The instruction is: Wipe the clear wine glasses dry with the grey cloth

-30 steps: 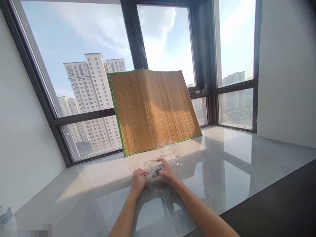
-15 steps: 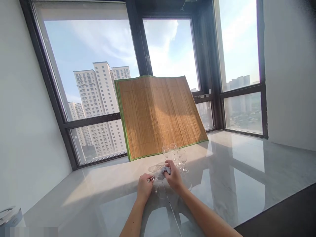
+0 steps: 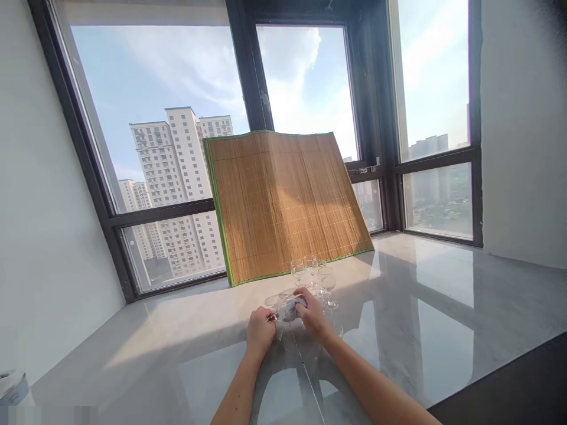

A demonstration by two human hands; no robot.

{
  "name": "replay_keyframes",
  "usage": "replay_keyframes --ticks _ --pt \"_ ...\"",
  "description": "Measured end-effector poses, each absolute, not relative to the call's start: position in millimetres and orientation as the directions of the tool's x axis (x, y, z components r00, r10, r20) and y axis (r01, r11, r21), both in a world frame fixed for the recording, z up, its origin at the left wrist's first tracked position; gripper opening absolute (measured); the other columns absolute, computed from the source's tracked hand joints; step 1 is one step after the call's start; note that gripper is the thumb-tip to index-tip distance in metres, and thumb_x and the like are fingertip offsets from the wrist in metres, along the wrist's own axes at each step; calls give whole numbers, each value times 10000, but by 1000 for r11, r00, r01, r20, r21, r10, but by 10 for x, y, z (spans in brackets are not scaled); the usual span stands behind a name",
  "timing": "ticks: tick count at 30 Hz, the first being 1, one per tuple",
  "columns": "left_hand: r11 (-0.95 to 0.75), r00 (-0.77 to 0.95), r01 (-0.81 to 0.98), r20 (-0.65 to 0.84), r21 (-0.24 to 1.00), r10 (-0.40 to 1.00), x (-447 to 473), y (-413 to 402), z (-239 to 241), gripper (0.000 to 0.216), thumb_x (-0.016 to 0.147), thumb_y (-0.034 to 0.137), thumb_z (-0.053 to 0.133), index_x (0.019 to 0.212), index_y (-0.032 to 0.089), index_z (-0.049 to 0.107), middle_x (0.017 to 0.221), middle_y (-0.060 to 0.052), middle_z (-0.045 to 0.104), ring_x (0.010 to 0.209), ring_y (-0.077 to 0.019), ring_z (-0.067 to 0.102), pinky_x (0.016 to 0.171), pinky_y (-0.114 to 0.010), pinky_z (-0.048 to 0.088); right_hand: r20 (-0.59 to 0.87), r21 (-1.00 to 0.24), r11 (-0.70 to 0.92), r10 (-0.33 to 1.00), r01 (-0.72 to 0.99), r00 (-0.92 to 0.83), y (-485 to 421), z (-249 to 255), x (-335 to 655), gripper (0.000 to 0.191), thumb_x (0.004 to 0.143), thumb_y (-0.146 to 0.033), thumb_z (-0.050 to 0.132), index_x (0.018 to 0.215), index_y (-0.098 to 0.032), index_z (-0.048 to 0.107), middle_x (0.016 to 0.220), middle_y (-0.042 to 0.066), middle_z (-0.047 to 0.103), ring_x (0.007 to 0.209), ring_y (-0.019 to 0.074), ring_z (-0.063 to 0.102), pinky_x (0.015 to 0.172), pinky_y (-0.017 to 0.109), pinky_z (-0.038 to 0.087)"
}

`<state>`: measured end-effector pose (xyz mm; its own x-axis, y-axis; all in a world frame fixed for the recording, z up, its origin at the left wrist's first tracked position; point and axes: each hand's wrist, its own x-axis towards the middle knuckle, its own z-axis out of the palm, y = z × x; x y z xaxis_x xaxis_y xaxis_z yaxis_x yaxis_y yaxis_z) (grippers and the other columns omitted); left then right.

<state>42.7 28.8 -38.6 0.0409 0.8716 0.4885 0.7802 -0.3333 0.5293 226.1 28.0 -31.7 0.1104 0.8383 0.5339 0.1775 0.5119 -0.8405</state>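
Observation:
My left hand (image 3: 260,331) is closed around the stem end of a clear wine glass (image 3: 282,319) held sideways over the marble counter (image 3: 420,307). My right hand (image 3: 312,313) is closed on a small grey cloth (image 3: 290,307) pressed against the glass bowl. Just behind my right hand stand three clear stemmed glasses (image 3: 316,277), upright on the counter and close together. Another clear glass piece (image 3: 273,298) lies low behind my hands; its shape is hard to make out.
A bamboo mat with green edging (image 3: 283,200) leans upright against the dark-framed windows (image 3: 248,77). White walls close in on left and right. A pale round object (image 3: 11,386) shows at the bottom left. A dark edge (image 3: 509,395) borders the counter at the lower right.
Both hands keep the same hold on glass and cloth; my right hand has shifted slightly around the bowl. The view has tilted a little and moved rightward.

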Motion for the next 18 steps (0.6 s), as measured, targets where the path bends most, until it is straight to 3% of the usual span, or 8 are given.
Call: replay_keyframes --ticks 10,18 --pt "-272 -13 842 522 466 853 425 256 -303 183 791 176 569 774 197 750 815 -57 689 892 -227 569 765 -295 405 549 -834 510 807 211 220 163 -193 2290 357 744 -309 572 1089 -227 524 919 30 690 786 210 655 742 332 503" --pt "-369 59 847 622 382 781 468 229 -266 228 792 146 560 842 202 776 808 -57 690 891 -229 561 796 -309 428 448 -894 415 846 169 291 218 -231 2298 346 843 -465 527 1086 -219 537 832 32 667 651 199 624 548 307 482"
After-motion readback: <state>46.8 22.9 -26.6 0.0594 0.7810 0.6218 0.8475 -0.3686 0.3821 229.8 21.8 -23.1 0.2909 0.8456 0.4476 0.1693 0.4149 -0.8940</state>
